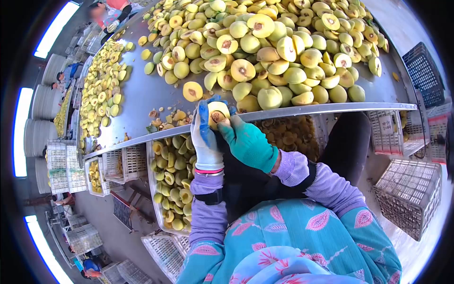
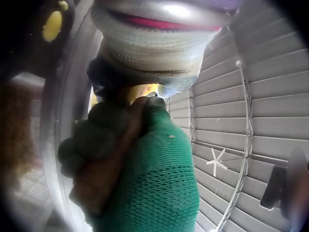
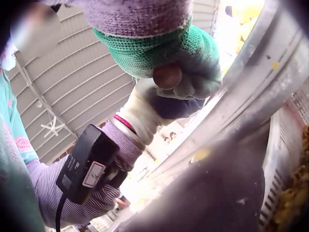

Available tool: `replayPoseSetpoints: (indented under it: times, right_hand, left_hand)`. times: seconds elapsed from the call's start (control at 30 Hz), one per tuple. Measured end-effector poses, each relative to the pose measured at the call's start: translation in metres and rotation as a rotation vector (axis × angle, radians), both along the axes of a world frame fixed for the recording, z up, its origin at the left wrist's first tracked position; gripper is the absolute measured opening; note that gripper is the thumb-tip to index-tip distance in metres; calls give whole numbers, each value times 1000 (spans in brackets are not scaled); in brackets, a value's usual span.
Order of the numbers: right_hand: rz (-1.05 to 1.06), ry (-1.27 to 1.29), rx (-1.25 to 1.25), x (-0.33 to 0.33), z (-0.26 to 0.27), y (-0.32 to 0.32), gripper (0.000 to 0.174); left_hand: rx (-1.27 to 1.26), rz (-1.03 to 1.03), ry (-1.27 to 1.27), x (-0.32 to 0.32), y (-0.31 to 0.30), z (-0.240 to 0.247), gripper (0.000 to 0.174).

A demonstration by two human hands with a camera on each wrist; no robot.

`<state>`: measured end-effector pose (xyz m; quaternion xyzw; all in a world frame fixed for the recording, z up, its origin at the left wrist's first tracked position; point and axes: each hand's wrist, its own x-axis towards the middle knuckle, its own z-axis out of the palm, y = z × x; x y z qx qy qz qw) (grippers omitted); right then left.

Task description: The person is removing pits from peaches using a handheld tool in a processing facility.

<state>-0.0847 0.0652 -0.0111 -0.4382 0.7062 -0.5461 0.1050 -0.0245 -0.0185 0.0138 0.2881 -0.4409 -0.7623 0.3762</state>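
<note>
Over the metal table's front edge in the head view, the left hand (image 1: 206, 135), in a white and blue glove, holds a halved yellow-green fruit (image 1: 218, 112) with its cut face and brown centre upward. The right hand (image 1: 250, 143), in a green glove, meets it from the right, thumb at the brown centre and fingers curled. Whether that hand grips a small tool cannot be made out. In the left wrist view the green glove (image 2: 154, 169) lies close below the white glove (image 2: 149, 53). The right wrist view shows both gloves together, the fruit hidden.
Halved fruits (image 1: 269, 98) are heaped on the metal table (image 1: 156, 97), with pits and scraps near its front edge. Below the edge stand a crate of fruit halves (image 1: 172, 189) and a crate of brownish pieces (image 1: 288, 137). An overturned crate (image 1: 409, 196) lies at right.
</note>
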Motion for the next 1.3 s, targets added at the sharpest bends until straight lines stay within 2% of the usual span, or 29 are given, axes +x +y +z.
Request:
replayPoseSetpoints:
  times: [0.13, 0.27, 0.3, 0.33, 0.37, 0.4, 0.47, 0.5, 0.53, 0.57, 0.6, 0.63, 0.67, 0.7, 0.73, 0.77, 0.87, 0.9, 0.97, 1.03, 1.13, 1.2, 1.23, 1.27, 1.3]
  right_hand:
    - [-3, -117, 29, 8, -6, 10, 30]
    - [59, -204, -48, 16, -15, 14, 27]
    - [106, -408, -15, 15, -13, 19, 28]
    - [162, -617, 28, 12, -9, 28, 30]
    - [235, -826, 84, 9, -2, 37, 32]
    - [325, -1035, 153, 8, 5, 40, 33]
    - [563, -1422, 246, 5, 11, 48, 37]
    - [695, -1601, 251, -1, 10, 52, 40]
    - [783, -1713, 298, -5, 17, 53, 42]
    - [854, -1820, 341, -7, 21, 53, 45]
    - [940, -1958, 290, -8, 17, 56, 46]
    - [1012, -2095, 230, -6, 15, 60, 48]
    - [1178, -2062, 166, 1, 17, 58, 47]
    - [1181, -2021, 188, 9, 22, 58, 47]
    - [1172, -1985, 196, 14, 28, 60, 47]
    - [1157, -1943, 200, 16, 31, 63, 46]
    - [1020, -1924, 224, 2, 9, 70, 44]
    - [965, -1930, 235, -1, 0, 72, 44]
    - [893, -1890, 261, -2, -6, 75, 43]
    - [844, -1839, 289, 1, -5, 78, 43]
    - [815, -1692, 280, 4, 8, 79, 43]
    - [631, -1476, 274, 8, 3, 73, 43]
    - [532, -1349, 221, 2, 2, 65, 43]
    - [425, -1423, 226, -5, -5, 57, 42]
    - [446, -1461, 215, -15, -3, 54, 42]
  left_hand:
    - [-417, 153, -250, -6, 3, -21, 39]
    - [-901, 181, -386, 4, 2, -34, 34]
    - [-1056, 215, -463, 7, 2, -38, 31]
    - [-1073, 147, -488, 11, 5, -40, 32]
    - [-1087, 94, -525, 17, 7, -41, 41]
    - [-745, 15, -415, 18, 4, -56, 41]
    - [-909, 194, -493, 22, 13, -68, 32]
    - [-1404, 397, -726, 21, 20, -61, 25]
    - [-789, 215, -435, 20, 27, -52, 24]
    - [-345, 70, -144, 20, 32, -47, 24]
    - [136, 49, 124, 20, 36, -42, 24]
    - [453, 44, 361, 22, 40, -38, 23]
    - [551, 148, 329, 33, 41, -22, 23]
    - [403, 165, 288, 57, 47, 3, 25]
    - [449, 103, 250, 87, 40, 4, 28]
    - [242, 129, 51, 121, 33, 1, 26]
    - [-534, 327, -1015, 244, 27, -33, 26]
    - [-1188, 243, -1527, 277, 47, -41, 27]
    - [-917, 413, -1541, 314, 88, -93, 49]
    - [-840, 201, -1710, 329, 133, -132, 61]
    - [-845, 246, -1782, 329, 158, -163, 71]
    - [-829, 237, -1796, 331, 170, -171, 72]
    - [-877, 248, -1776, 324, 158, -171, 72]
    - [-862, 157, -1783, 326, 155, -168, 72]
    - [-858, 76, -1796, 331, 146, -165, 72]
